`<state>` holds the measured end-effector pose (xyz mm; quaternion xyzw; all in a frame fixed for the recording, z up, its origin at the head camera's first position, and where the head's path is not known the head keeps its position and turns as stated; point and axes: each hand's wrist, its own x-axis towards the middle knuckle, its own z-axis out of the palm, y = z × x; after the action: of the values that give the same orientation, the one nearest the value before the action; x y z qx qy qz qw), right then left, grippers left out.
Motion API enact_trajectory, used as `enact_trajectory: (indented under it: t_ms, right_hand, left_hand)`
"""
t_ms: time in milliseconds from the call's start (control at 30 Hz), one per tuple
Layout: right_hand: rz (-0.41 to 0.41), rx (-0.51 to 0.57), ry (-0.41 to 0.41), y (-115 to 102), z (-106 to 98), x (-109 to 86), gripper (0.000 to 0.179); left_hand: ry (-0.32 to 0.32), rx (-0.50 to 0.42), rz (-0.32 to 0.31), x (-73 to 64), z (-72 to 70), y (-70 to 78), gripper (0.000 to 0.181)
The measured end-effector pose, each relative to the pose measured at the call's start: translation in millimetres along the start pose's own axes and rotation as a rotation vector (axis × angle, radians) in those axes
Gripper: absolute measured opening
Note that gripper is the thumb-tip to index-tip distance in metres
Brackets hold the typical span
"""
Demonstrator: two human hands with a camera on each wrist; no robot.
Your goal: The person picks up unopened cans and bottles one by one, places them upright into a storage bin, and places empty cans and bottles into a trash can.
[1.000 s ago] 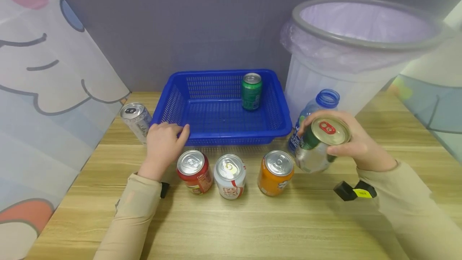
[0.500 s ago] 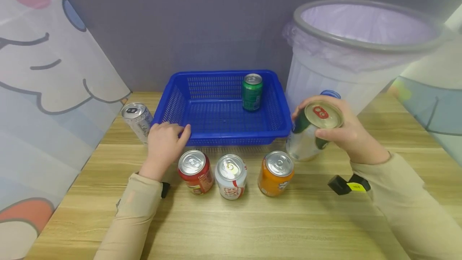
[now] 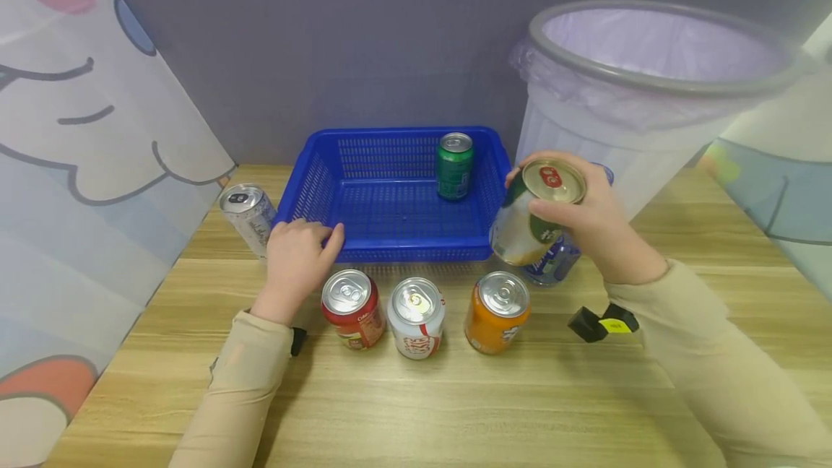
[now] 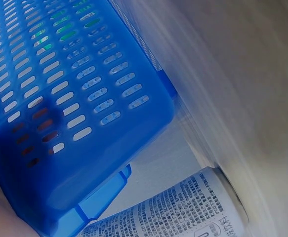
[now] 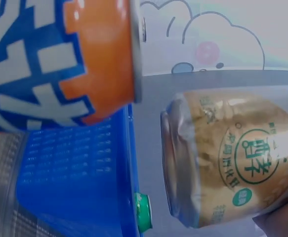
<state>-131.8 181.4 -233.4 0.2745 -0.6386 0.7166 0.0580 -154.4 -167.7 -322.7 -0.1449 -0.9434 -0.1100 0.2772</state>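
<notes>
My left hand (image 3: 297, 255) grips the front-left rim of the blue plastic basket (image 3: 403, 245); through its slots in the left wrist view, parts of the fingers show inside. My right hand (image 3: 601, 219) holds a tilted drink can (image 3: 516, 230) with a gold lid and red tab, close to the basket's front-right corner. In the right wrist view this can (image 5: 242, 158) is gold with green print. A green can (image 3: 453, 173) stands inside the basket at the right. Behind the right hand, a blue plastic bottle (image 3: 554, 266) is mostly hidden.
In front of the basket stand a red can (image 3: 354, 320), a white can (image 3: 416, 327) and an orange can (image 3: 497, 316). Left of the basket is a silver-white can (image 3: 250, 221). A large lined bin (image 3: 598, 118) rises behind the bottle at right.
The right hand has carried the gold-lidded can left and away from me, from in front of the bottle to the basket's front-right corner. The left hand stays on the rim.
</notes>
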Motion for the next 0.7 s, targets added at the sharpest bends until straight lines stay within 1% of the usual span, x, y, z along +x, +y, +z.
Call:
enact_trajectory:
  t_ms: [133,367,533,700]
  right_hand:
    - [0.033,-0.051,0.053,3.2,6.1,5.5,0.038]
    - [0.101,-0.232,0.097,8.2,9.1,11.2,0.034]
    - [0.153,-0.353,0.111,12.4,10.9,16.1,0.031]
    - [0.199,-0.375,0.118,17.6,12.6,23.1,0.033]
  left_hand:
    - [-0.005,0.002,-0.002,0.0,-0.5,0.3,0.046]
    - [-0.008,0.004,-0.004,0.9,-0.7,1.2,0.046]
    - [-0.013,0.006,-0.006,0.8,-0.7,0.9,0.047]
    - [-0.009,0.003,-0.006,0.4,-0.8,0.5,0.047]
